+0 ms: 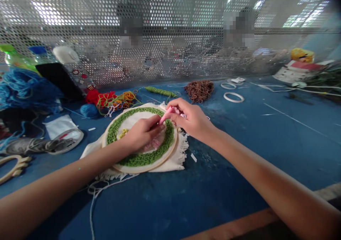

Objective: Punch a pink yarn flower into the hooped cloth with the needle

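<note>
My left hand (144, 131) reaches over an embroidery hoop (175, 145) that lies on the table. Its fingers are pinched together at the lower end of a slender, smooth pink thing (165, 116). My right hand (190, 118) is closed round the upper end of it, with pale pink loops showing between the fingers. Whether this is yarn or a tool I cannot tell. White fabric (170, 164) with frayed edges is stretched in the hoop. It carries a ring of green yarn stitching (138, 160), a small yellow patch (123, 133) and pink stitches (153, 144), partly hidden by my left hand.
Behind the hoop lie brown yarn (199, 91), a green yarn bundle (161, 91) and red yarn (99, 98). Blue yarn (26, 89), a dark phone-like slab (59, 80) and bottles crowd the left. White rings (233, 97) lie right. A perforated metal screen (170, 62) stands behind.
</note>
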`<state>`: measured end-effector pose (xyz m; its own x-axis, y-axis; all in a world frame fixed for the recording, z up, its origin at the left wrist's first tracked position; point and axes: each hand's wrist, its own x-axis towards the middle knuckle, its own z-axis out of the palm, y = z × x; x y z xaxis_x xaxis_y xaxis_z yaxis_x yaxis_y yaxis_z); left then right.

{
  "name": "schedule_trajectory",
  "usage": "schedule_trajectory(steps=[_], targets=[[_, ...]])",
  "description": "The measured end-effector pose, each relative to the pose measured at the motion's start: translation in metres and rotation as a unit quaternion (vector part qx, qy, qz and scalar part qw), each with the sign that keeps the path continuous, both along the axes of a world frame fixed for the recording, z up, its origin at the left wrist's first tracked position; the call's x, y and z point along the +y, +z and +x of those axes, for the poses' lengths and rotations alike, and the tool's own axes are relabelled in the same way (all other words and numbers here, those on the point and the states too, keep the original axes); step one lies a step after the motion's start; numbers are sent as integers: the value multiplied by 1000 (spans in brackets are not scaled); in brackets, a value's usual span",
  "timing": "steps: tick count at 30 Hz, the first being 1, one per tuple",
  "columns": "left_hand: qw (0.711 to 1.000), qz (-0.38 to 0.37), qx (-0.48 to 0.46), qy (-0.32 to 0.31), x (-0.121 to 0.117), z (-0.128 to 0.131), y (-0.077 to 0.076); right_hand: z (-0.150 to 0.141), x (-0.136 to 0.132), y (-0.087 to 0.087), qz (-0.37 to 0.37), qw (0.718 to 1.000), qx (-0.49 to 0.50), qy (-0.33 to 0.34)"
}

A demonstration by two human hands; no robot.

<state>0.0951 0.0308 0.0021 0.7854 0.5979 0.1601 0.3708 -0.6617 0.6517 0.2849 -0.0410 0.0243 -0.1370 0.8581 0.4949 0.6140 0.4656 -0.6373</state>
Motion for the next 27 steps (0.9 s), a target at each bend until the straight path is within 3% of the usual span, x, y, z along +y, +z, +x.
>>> schedule_trajectory(steps=[3, 7, 12, 17, 20, 27], targets=[[1000, -1, -4, 17, 1, -1, 1, 7, -2, -1, 34, 997, -58, -40], [999, -6, 0, 38, 1, -3, 4, 21, 0, -3, 32, 997, -30, -58], [999, -14, -3, 47, -1, -3, 5, 34, 7, -2, 9, 996, 91, -8], [998, -30, -23, 60, 2, -4, 3, 56, 14, 5, 40, 960, 263, -90], [998, -34, -26, 55, 4, -5, 2, 81, 19, 8, 54, 935, 317, -147], [995, -60, -53, 58, 7, -5, -3, 139, 22, -7, -98, 942, 208, -243]])
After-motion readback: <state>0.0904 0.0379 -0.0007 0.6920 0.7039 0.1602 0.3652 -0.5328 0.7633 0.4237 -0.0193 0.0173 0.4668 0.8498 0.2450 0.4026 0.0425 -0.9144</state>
